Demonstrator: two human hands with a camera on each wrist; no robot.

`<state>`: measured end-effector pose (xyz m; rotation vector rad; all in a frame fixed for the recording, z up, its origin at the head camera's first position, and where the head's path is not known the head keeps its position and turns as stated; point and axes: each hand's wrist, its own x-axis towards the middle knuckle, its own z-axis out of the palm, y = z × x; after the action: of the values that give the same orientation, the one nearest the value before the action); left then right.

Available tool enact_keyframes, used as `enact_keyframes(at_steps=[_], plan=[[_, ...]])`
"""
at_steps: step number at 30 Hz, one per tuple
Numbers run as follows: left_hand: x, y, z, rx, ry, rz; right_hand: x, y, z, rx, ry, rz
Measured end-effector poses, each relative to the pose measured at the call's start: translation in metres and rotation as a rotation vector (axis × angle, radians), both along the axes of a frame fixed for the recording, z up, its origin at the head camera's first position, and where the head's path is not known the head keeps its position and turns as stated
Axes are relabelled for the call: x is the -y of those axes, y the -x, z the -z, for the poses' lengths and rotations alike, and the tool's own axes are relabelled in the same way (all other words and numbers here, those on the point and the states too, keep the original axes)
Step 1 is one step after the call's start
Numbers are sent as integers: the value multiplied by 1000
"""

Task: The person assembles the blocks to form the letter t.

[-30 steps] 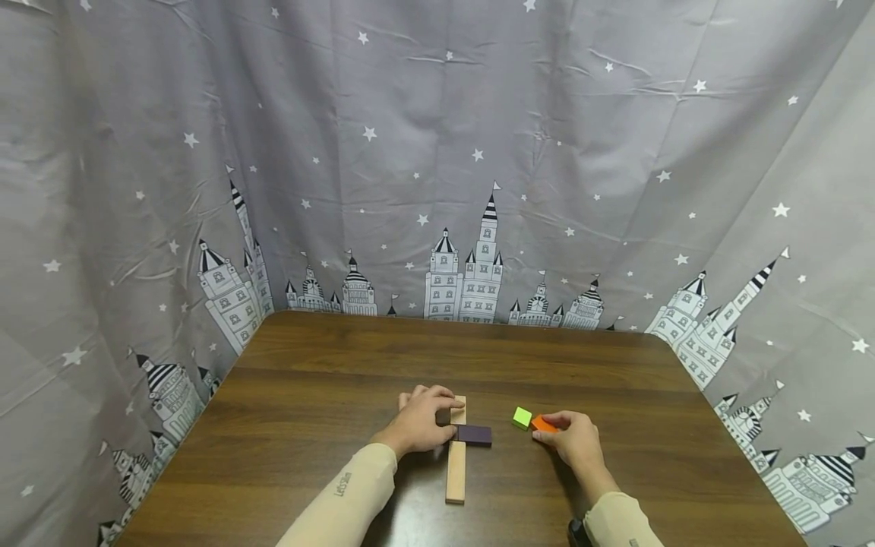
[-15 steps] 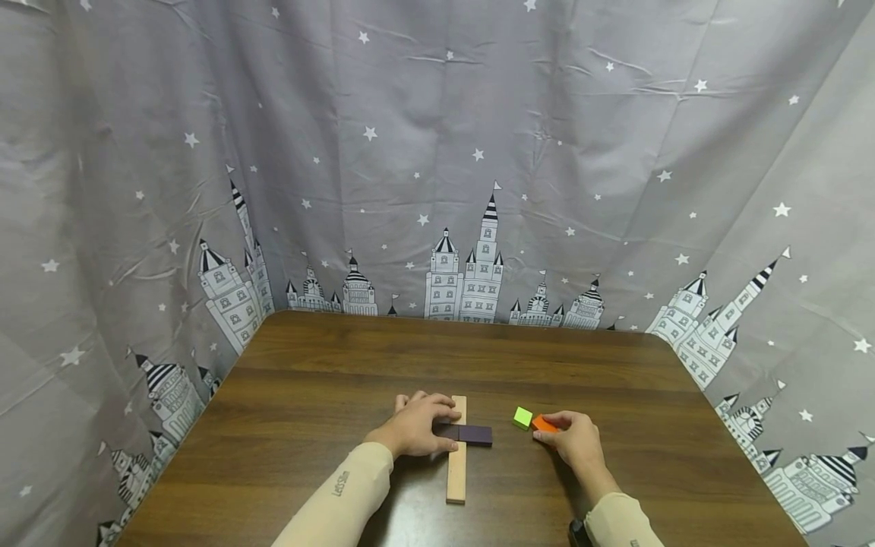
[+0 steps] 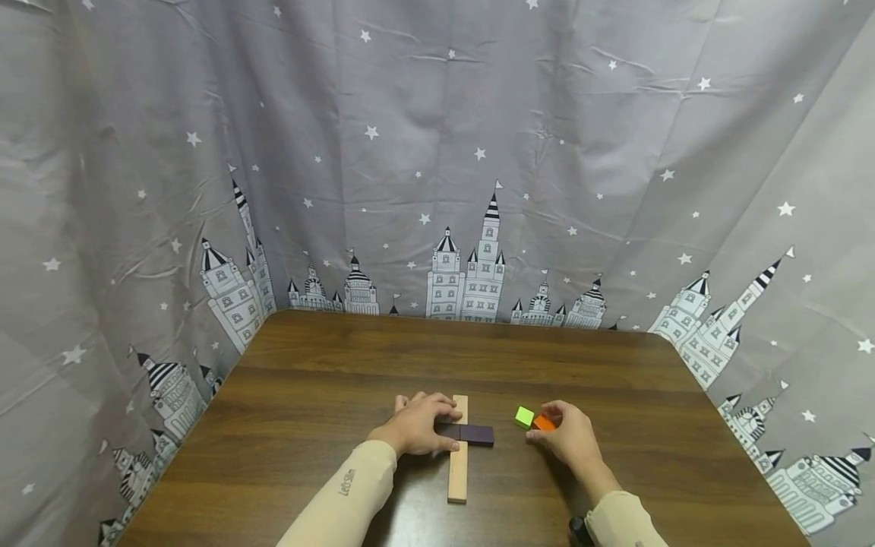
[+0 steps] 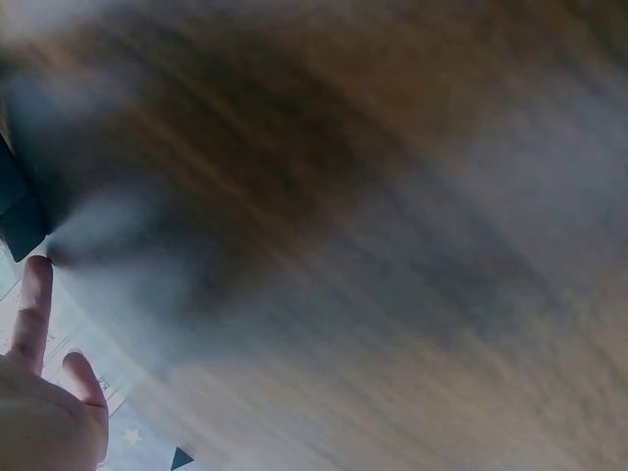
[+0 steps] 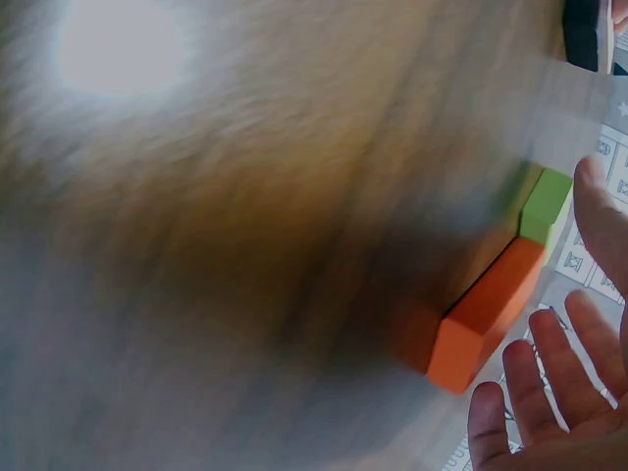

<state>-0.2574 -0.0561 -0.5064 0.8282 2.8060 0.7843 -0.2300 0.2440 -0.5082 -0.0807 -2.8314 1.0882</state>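
In the head view my left hand (image 3: 415, 427) reaches over a dark purple block (image 3: 446, 431), with thumb and fingers on its two sides. It meets another purple block (image 3: 477, 435) end to end. Pale wooden blocks (image 3: 458, 472) run above and below this dark pair. One fingertip appears at the corner of a dark block (image 4: 18, 211) in the left wrist view. Right of these, my right hand (image 3: 570, 438) stands spread around an orange block (image 3: 543, 423); the right wrist view shows its fingers (image 5: 545, 383) off the orange block (image 5: 486, 319). A lime-green cube (image 3: 524, 417) adjoins the orange block.
Everything lies on a brown wooden table (image 3: 342, 357). Behind it hangs a grey curtain (image 3: 383, 190) printed with stars and castles.
My left hand has shifted slightly left and its thumb lower, uncovering the left purple block. My right hand has loosened from the orange block, its fingers spreading. The blocks in view have hardly moved.
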Motion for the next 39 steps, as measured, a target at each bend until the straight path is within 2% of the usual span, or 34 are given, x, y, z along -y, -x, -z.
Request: enact_keyframes(at_steps=[4,11,20,28,39], plan=[[0,-1,-3,3,10,0,8,5,-5,12,6,-32],[0,-2,-1,9,2,-8,15,8,-2,34,-77,-34],[0,-1,3,12,-3,-10,20,3,4,-81,-128,-62],[2,-2,3,16,4,-9,27,-6,8,-147,-33,-112],[2,-3,2,11,3,-10,40,-30,5,-111,86,-198]])
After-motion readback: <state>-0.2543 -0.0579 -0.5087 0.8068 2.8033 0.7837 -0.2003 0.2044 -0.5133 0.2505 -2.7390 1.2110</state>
